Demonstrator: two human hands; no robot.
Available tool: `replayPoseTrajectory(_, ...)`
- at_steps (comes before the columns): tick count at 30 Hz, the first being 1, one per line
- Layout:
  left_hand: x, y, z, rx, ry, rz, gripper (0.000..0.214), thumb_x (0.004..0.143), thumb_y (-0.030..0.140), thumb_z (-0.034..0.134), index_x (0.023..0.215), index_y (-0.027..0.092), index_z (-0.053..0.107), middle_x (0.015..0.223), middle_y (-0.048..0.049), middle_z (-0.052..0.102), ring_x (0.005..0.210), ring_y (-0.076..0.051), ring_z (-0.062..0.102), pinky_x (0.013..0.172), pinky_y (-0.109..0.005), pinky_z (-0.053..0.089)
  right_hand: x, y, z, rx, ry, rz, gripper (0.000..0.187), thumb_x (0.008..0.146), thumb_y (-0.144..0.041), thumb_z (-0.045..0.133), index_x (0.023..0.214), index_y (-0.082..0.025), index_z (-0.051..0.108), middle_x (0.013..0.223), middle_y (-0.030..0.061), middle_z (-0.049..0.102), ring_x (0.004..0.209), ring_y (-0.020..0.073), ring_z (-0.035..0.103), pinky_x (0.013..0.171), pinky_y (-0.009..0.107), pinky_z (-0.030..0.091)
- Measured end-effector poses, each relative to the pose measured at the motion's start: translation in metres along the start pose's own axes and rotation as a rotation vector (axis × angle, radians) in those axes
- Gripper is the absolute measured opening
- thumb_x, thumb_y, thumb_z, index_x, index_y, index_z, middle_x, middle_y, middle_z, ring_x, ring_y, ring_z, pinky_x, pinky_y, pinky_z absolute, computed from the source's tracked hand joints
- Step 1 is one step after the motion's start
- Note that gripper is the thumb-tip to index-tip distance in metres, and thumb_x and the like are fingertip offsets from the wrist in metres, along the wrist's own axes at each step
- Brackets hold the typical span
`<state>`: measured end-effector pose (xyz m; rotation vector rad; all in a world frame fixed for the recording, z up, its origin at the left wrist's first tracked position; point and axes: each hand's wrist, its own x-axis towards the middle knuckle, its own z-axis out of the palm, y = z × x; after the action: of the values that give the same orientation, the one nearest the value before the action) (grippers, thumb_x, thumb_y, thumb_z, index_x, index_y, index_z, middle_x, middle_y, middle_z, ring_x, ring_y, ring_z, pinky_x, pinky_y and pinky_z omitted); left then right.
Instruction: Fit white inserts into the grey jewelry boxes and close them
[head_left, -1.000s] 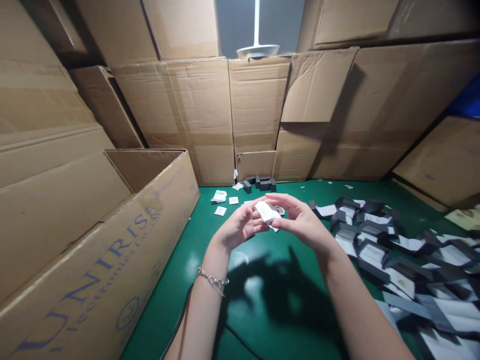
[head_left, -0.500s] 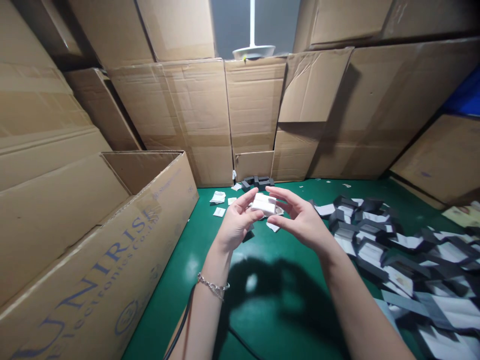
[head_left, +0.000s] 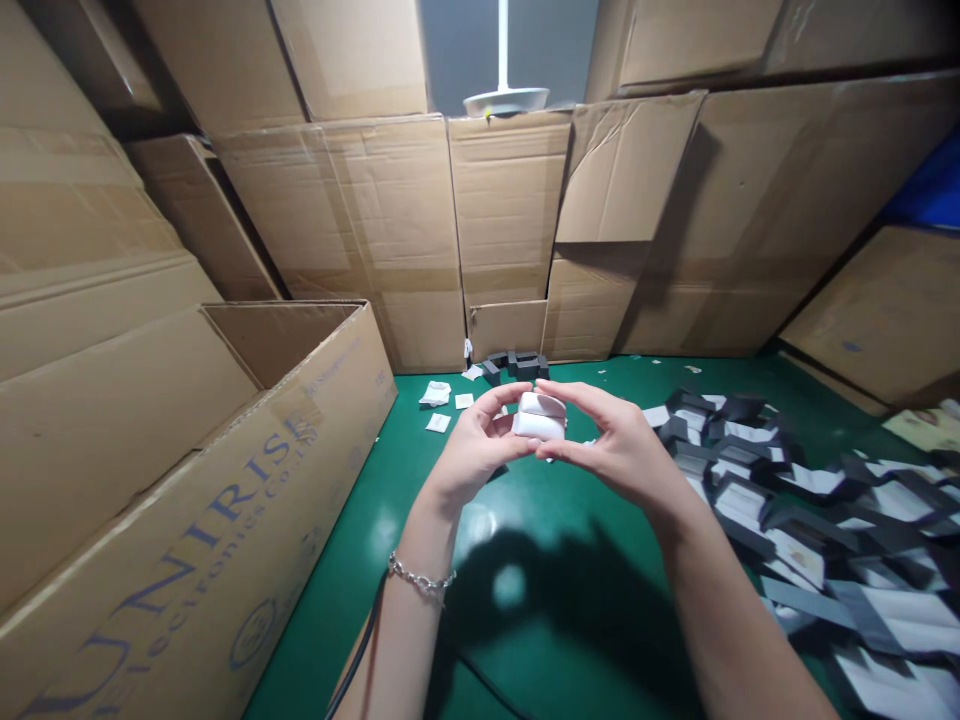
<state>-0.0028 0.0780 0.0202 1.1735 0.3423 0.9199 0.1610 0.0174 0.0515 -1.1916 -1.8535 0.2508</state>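
Above the green table I hold a small white case [head_left: 540,427] with rounded edges. A seam divides it into an upper and a lower part, and the upper part looks slightly tilted. My left hand [head_left: 466,455] grips it from the left, thumb low at the front and fingers behind the top. From the right, my right hand [head_left: 624,445] closes on it too, with fingertips at the top and thumb at the lower edge. Part of the case's sides is hidden by my fingers. A chain bracelet [head_left: 421,578] circles my left wrist.
A large open carton [head_left: 300,450] stands at left. Many black-and-white box pieces [head_left: 750,470] cover the table's right side. Black blocks [head_left: 517,367] and white paper packets [head_left: 435,394] lie at the back, before a wall of cartons [head_left: 397,230]. A cable [head_left: 367,650] runs by my left forearm.
The white case has turned, so its seam now faces me, and it sits slightly further right and lower. My right hand has moved in from beside it and its fingers now touch it.
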Motion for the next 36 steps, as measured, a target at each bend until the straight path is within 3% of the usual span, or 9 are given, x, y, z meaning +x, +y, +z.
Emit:
replayPoseTrajectory(4, -0.001, 0.002, 0.0, -0.068, -0.045, -0.021, 0.056, 0.063, 0.009, 0.075, 0.114, 0.02, 0.056, 0.113, -0.0069, 0.054, 0.09, -0.016, 0.06, 0.073, -0.025, 0.05, -0.001, 0.0, -0.002, -0.079, -0.008, -0.023, 0.054, 0.075, -0.037, 0.07, 0.124, -0.027, 0.053, 0.119, 0.0019, 0.058, 0.106, 0.0204, 0.057, 0.111, 0.047, 0.022)
replayPoseTrajectory(9, -0.003, 0.004, 0.002, -0.13, -0.058, -0.08, 0.055, 0.065, 0.007, 0.072, 0.115, 0.021, 0.056, 0.113, -0.007, 0.055, 0.093, -0.015, 0.058, 0.075, -0.022, 0.048, -0.001, -0.004, -0.003, -0.053, -0.009, -0.023, 0.049, 0.078, -0.029, 0.066, 0.125, -0.023, 0.053, 0.119, 0.0026, 0.057, 0.106, 0.0173, 0.056, 0.094, 0.031, 0.045)
replayPoseTrajectory(11, -0.004, 0.004, 0.003, -0.161, -0.056, -0.095, 0.055, 0.064, 0.005, 0.071, 0.115, 0.021, 0.057, 0.112, -0.0059, 0.056, 0.093, -0.014, 0.058, 0.076, -0.02, 0.047, -0.002, -0.005, -0.003, -0.049, -0.008, -0.019, 0.048, 0.078, -0.026, 0.065, 0.124, -0.025, 0.053, 0.119, 0.0015, 0.057, 0.106, 0.0168, 0.056, 0.093, 0.03, 0.046)
replayPoseTrajectory(15, -0.003, 0.004, 0.006, -0.308, -0.04, -0.103, 0.052, 0.063, 0.005, 0.068, 0.111, 0.019, 0.059, 0.107, -0.0036, 0.057, 0.093, -0.012, 0.057, 0.077, -0.018, 0.047, -0.002, -0.005, -0.001, -0.068, 0.022, -0.019, 0.047, 0.077, -0.024, 0.066, 0.122, -0.031, 0.053, 0.118, -0.0018, 0.058, 0.105, 0.0179, 0.056, 0.11, 0.048, 0.021)
replayPoseTrajectory(22, 0.001, -0.002, 0.018, -0.574, 0.045, -0.089, 0.039, 0.077, 0.038, 0.064, 0.11, 0.017, 0.058, 0.106, -0.0058, 0.056, 0.09, -0.013, 0.056, 0.072, -0.02, 0.048, -0.002, -0.009, 0.004, -0.019, 0.126, -0.026, 0.043, 0.075, -0.023, 0.066, 0.116, -0.031, 0.055, 0.114, -0.0005, 0.06, 0.104, 0.0208, 0.057, 0.107, 0.061, 0.001)
replayPoseTrajectory(26, 0.0, -0.01, 0.021, -0.555, 0.019, -0.199, 0.045, 0.071, 0.041, 0.071, 0.105, 0.014, 0.06, 0.102, -0.0062, 0.057, 0.09, -0.013, 0.056, 0.075, -0.021, 0.047, -0.002, -0.01, 0.008, -0.008, 0.142, -0.043, 0.041, 0.075, -0.023, 0.066, 0.114, -0.029, 0.056, 0.11, -0.0004, 0.061, 0.1, 0.0194, 0.058, 0.109, 0.058, 0.006)
replayPoseTrajectory(31, 0.001, -0.021, 0.026, -0.548, 0.001, -0.317, 0.064, 0.06, 0.061, 0.07, 0.103, 0.014, 0.061, 0.099, -0.0063, 0.058, 0.082, -0.013, 0.056, 0.071, -0.024, 0.047, -0.001, -0.01, 0.011, 0.102, 0.129, 0.003, 0.039, 0.075, -0.021, 0.065, 0.113, -0.024, 0.058, 0.109, 0.0014, 0.061, 0.099, 0.0179, 0.058, 0.109, 0.047, 0.024)
replayPoseTrajectory(33, 0.006, -0.026, 0.023, -0.412, 0.09, -0.299, 0.062, 0.066, 0.065, 0.063, 0.102, 0.014, 0.059, 0.095, -0.0068, 0.057, 0.075, -0.012, 0.054, 0.063, -0.023, 0.044, -0.001, -0.009, 0.011, 0.123, 0.136, 0.025, 0.038, 0.074, -0.021, 0.065, 0.111, -0.023, 0.059, 0.109, 0.0027, 0.062, 0.1, 0.0185, 0.058, 0.106, 0.043, 0.031)
replayPoseTrajectory(36, 0.015, -0.035, 0.007, 0.084, 0.399, -0.125, 0.048, 0.083, 0.056, 0.047, 0.102, 0.013, 0.057, 0.095, -0.0093, 0.056, 0.077, -0.015, 0.053, 0.065, -0.026, 0.044, 0.001, -0.007, 0.01, 0.113, 0.158, 0.069, 0.036, 0.073, -0.024, 0.065, 0.109, -0.021, 0.061, 0.108, 0.0041, 0.062, 0.102, 0.0197, 0.058, 0.102, 0.04, 0.036)
